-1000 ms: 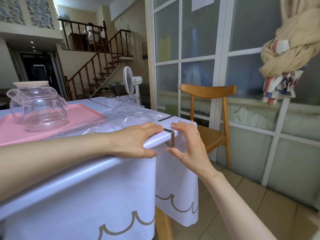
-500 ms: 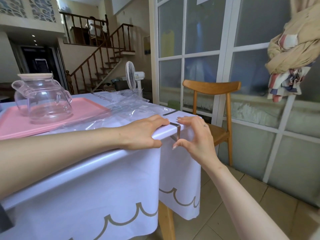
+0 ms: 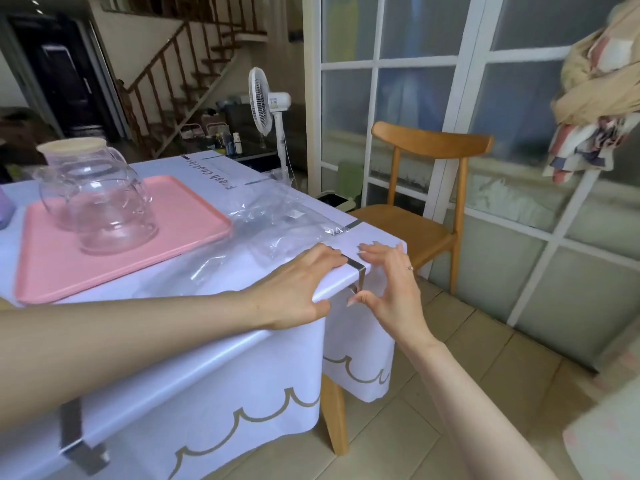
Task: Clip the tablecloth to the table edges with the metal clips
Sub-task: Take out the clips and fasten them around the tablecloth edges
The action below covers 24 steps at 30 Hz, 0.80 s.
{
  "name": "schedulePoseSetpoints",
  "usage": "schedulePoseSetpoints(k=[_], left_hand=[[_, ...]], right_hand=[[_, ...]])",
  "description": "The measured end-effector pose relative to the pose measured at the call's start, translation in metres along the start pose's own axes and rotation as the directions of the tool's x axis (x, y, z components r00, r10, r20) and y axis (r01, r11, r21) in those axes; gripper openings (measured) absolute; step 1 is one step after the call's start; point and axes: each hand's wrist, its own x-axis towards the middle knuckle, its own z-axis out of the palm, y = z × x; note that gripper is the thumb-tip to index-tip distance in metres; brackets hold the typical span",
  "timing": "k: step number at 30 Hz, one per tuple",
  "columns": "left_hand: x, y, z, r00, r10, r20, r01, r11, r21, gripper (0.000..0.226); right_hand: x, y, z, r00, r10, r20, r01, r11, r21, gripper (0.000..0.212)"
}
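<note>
Pinching clip [image 3: 357,271] on at worktop's [image 3: 381,239] 4 o'clock, right hand [image 3: 391,289] fingers [image 3: 373,252] curled round it; left hand [image 3: 294,289] flat on tablecloth [image 3: 207,375]. Already clipped at 8, 2 o'clock; probably near finish.

Left forearm [image 3: 138,341] and right forearm [image 3: 467,393] bare. Right hand [image 3: 391,289] wears one small ring [image 3: 410,268]; fingernails [image 3: 350,302] long, pale

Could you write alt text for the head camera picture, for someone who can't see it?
A person's right hand pinches a metal clip over the edge of a table covered by a white tablecloth, while the left hand presses the cloth flat beside it. On the table sit a pink tray holding a glass teapot and crumpled clear plastic.
</note>
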Motion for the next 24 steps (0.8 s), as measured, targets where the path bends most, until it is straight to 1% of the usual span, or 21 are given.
schedulePoseSetpoints(k=[2,4,9,12,15,19,21,24], left_hand=[[0.0,0.0,0.001,1.0,-0.006,0.021,0.006,1.0,-0.008,0.066],[-0.001,0.001,0.002,0.999,-0.013,0.042,0.012,1.0,0.012,0.067],[-0.004,0.005,-0.002,0.999,-0.019,0.049,0.019,1.0,0.011,0.067],[-0.005,0.005,-0.002,1.0,0.003,0.02,-0.005,0.996,0.087,0.069],[-0.004,0.006,-0.005,0.999,0.012,0.048,-0.017,0.992,0.122,0.074],[-0.005,0.005,-0.012,0.996,0.0,0.085,-0.006,0.998,0.067,0.07],[-0.004,0.006,-0.014,0.994,-0.01,0.106,0.004,0.999,0.05,0.067],[0.0,0.007,-0.018,0.99,-0.023,0.137,0.015,0.998,0.059,0.069]], right_hand=[[-0.001,-0.004,-0.003,0.999,0.036,0.04,-0.036,0.999,0.0,0.061],[-0.002,-0.009,-0.006,0.995,0.059,0.084,-0.057,0.998,-0.026,0.058],[0.0,-0.023,-0.021,0.971,0.147,0.191,-0.138,0.989,-0.058,0.043],[0.005,-0.027,-0.027,0.953,0.172,0.251,-0.142,0.981,-0.132,0.038],[0.011,-0.034,-0.031,0.93,0.232,0.283,-0.181,0.964,-0.195,0.04],[0.02,-0.048,-0.033,0.9,0.305,0.31,-0.219,0.933,-0.284,0.043],[0.026,-0.055,-0.034,0.867,0.356,0.35,-0.239,0.911,-0.335,0.045],[0.037,-0.059,-0.036,0.827,0.381,0.414,-0.235,0.903,-0.36,0.049]])
